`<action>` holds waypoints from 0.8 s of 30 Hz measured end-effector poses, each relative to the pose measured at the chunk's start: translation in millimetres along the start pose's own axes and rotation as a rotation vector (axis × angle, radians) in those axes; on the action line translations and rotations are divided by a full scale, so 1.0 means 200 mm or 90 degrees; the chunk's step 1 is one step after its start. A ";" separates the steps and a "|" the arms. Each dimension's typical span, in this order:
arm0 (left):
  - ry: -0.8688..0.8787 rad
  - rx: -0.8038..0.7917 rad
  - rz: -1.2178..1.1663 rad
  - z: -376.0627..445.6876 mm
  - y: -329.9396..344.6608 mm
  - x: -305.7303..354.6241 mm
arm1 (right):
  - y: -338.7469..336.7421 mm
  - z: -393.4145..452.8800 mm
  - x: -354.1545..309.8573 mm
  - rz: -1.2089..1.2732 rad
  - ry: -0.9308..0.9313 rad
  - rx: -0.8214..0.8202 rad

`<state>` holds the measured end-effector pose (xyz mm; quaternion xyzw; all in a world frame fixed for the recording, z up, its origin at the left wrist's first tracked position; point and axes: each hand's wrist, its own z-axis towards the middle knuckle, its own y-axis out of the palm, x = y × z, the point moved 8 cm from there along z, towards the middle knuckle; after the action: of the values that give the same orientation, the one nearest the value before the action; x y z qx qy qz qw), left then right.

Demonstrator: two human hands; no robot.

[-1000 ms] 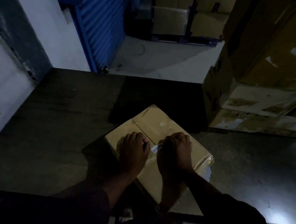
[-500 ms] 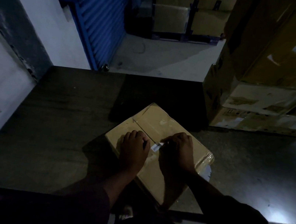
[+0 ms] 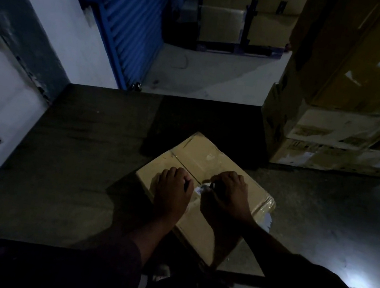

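Observation:
A closed cardboard box (image 3: 209, 157) lies at an angle on the dark table (image 3: 74, 175), near its front edge. My left hand (image 3: 171, 190) rests on the box top with its fingers bent down onto the cardboard. My right hand (image 3: 227, 197) is beside it on the box, fingers curled, pinching a small pale-tipped object (image 3: 200, 189) at the taped centre seam. The dim light hides what that object is.
A tall stack of big cardboard boxes (image 3: 335, 132) stands on the table's far right. A blue ribbed shutter (image 3: 133, 23) and a white wall (image 3: 43, 8) are at the left. More boxes on a pallet (image 3: 240, 24) sit across the floor behind.
My right hand's fingers have shifted slightly over the seam around the small pale object. My left hand and the box have stayed put.

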<state>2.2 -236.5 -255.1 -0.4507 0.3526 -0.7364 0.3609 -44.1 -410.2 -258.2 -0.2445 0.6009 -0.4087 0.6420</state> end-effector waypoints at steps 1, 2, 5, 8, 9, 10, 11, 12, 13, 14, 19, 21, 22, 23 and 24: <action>0.002 0.005 0.000 0.00 0.00 0.00 | 0.01 0.00 0.01 0.003 0.005 0.002; 0.005 0.009 -0.001 0.00 -0.01 0.01 | 0.01 0.00 0.01 0.012 0.012 -0.002; 0.010 0.020 0.002 0.00 -0.03 0.02 | -0.01 0.01 -0.02 0.028 0.000 -0.004; 0.009 0.013 0.010 0.00 -0.02 0.01 | -0.05 0.00 -0.06 0.035 -0.019 0.025; 0.009 0.009 0.010 0.00 -0.01 0.01 | -0.05 0.00 -0.06 0.041 -0.011 0.033; 0.008 0.007 0.008 0.00 -0.01 0.01 | -0.05 -0.01 -0.06 0.041 0.008 0.033; 0.007 0.007 0.008 0.00 -0.01 0.01 | -0.06 -0.01 -0.06 0.034 0.024 0.040; 0.006 0.007 0.009 0.00 -0.01 0.00 | -0.07 -0.02 -0.06 0.026 0.038 0.047; 0.006 0.006 0.008 0.00 -0.01 0.00 | -0.07 -0.03 -0.07 0.019 0.043 0.050; 0.010 0.006 0.009 0.00 -0.01 0.00 | -0.08 -0.04 -0.08 0.009 0.039 0.050; 0.008 -0.014 0.009 0.00 0.01 0.00 | -0.14 -0.05 -0.13 0.037 0.008 0.078; 0.003 -0.013 0.004 0.00 0.01 -0.01 | -0.11 -0.05 -0.10 0.044 0.004 0.059; 0.002 -0.014 0.003 0.00 0.01 -0.01 | -0.08 -0.04 -0.08 0.031 -0.002 0.038; 0.000 -0.016 0.004 0.00 0.02 -0.01 | -0.04 -0.03 -0.06 0.010 -0.005 0.017; -0.002 -0.020 0.003 0.00 0.02 -0.02 | -0.01 -0.03 -0.03 -0.005 0.001 -0.001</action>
<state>4.1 -235.5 -260.6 -0.4563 0.3645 -0.7293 0.3563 -50.0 -405.8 -253.3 -0.2468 0.6005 -0.4111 0.6399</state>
